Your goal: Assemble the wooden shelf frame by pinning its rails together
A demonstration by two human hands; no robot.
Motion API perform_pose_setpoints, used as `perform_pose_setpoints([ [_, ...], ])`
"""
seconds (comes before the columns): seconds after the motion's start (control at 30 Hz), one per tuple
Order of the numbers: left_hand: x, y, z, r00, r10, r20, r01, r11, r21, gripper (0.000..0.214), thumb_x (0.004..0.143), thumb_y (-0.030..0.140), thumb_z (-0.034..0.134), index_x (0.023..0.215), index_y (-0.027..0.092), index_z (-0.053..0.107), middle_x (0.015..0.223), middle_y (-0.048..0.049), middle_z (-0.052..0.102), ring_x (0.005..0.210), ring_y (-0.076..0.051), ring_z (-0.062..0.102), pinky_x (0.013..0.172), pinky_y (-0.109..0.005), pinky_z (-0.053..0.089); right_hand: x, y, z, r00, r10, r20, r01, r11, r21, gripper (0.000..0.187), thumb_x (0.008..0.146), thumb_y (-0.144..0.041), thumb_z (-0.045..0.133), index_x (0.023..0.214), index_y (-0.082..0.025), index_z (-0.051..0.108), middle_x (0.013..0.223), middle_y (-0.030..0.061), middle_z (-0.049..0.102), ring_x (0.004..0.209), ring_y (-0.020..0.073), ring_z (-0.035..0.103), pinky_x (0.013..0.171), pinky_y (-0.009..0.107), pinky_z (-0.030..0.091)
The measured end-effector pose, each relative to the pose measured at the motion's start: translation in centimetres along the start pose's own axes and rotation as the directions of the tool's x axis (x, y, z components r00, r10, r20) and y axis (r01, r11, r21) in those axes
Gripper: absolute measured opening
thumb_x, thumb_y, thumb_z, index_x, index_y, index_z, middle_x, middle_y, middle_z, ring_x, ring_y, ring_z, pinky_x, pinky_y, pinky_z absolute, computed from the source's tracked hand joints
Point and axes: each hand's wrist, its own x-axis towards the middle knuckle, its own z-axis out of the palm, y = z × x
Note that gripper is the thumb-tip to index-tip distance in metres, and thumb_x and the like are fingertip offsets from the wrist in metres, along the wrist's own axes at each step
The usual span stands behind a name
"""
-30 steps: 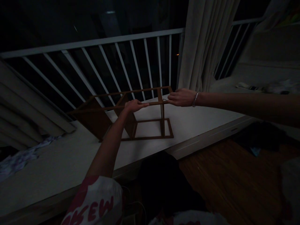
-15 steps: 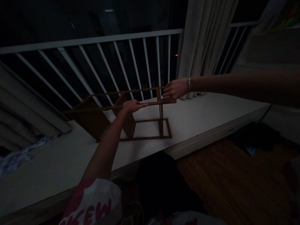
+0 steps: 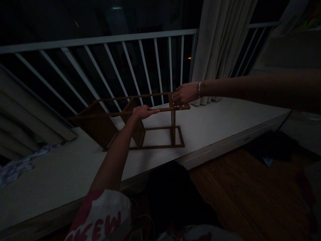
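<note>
A brown wooden shelf frame [image 3: 160, 129] lies on its side on a white ledge [image 3: 213, 127] in front of a white railing. My left hand [image 3: 142, 111] grips the frame's near top rail about halfway along. My right hand [image 3: 182, 93], with a bracelet at the wrist, is closed on the frame's right end at the top. The room is dark and fine detail is lost.
A white railing [image 3: 120, 63] runs behind the ledge, with night beyond. A pale curtain [image 3: 218, 47] hangs at right and another [image 3: 30, 113] at left. Patterned cloth [image 3: 17, 165] lies on the ledge's left. Below are a wooden floor [image 3: 238, 197] and a dark shape [image 3: 173, 190].
My right hand has risen and shifted slightly left along the frame's right end. My left hand stays on the top rail. The view has swung a little to the right.
</note>
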Motion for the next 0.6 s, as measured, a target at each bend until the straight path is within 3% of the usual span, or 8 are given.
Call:
perform_pose_setpoints([
  [0.17,0.2,-0.1,0.0,1.0,0.006,-0.006,-0.006,1.0,-0.001,0.074,0.06,0.082,0.034,0.099,0.029,0.068,0.1,-0.0053,0.065,0.099,-0.03,0.056,0.085,-0.039,0.039,1.5,-1.1,-0.4,0.974,0.213,0.073,-0.216,0.976,0.033,0.025,0.088,-0.032,0.045,0.092,-0.012,0.06,0.103,0.0028,0.056,0.1,0.0126,0.037,0.082,0.027,0.024],
  [0.43,-0.1,0.1,-0.2,1.0,0.008,0.011,-0.008,1.0,-0.015,0.072,0.06,0.083,0.034,0.096,0.029,0.068,0.095,-0.0042,0.066,0.097,-0.029,0.056,0.084,-0.038,0.039,2.7,-1.6,0.4,0.94,0.337,-0.046,-0.339,0.94,-0.03,0.039,0.086,-0.044,0.044,0.092,-0.011,0.063,0.098,0.0078,0.061,0.089,0.0157,0.047,0.073,0.028,0.029],
  [0.6,-0.1,0.1,-0.3,1.0,0.016,0.019,-0.016,1.0,0.001,0.069,0.061,0.081,0.036,0.097,0.032,0.068,0.096,-0.0031,0.066,0.096,-0.029,0.057,0.084,-0.038,0.04,3.5,-2.5,0.2,0.849,0.528,-0.005,-0.528,0.849,-0.028,0.052,0.086,-0.051,0.035,0.09,-0.009,0.064,0.097,0.0146,0.062,0.086,0.0205,0.053,0.071,0.032,0.033],
])
